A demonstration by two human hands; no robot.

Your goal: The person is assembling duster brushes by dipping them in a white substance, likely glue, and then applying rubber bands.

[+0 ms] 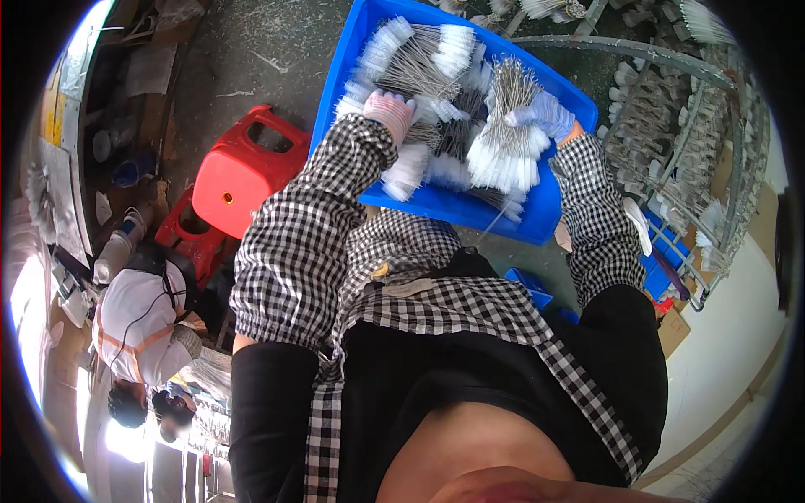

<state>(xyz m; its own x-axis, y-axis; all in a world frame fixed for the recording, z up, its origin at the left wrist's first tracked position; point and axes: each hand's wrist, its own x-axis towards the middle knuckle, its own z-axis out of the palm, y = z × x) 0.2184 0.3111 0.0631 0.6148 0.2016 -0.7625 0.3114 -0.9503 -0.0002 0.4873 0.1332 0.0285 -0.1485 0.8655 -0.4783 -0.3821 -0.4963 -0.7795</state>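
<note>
A blue plastic bin [579, 101] in front of me holds many thin twisted-wire brushes with white bristle heads [387, 44], lying in bundles that point different ways. My right hand [547, 116], in a pale knitted glove, grips one bundle of wire brushes [507, 159] from its right side; the white bristles hang toward me and the wire stems point away. Over the left side of the bin, my left hand [391, 114], in a striped glove, has its fingers curled down on other brushes. Its fingertips are partly hidden among them.
Red plastic stools [243, 180] stand left of the bin. To the right, a metal rack [696, 142] carries many more brushes, with a blue crate [667, 251] below. Another person [147, 314] sits at the lower left. A small blue container [530, 287] is near my lap.
</note>
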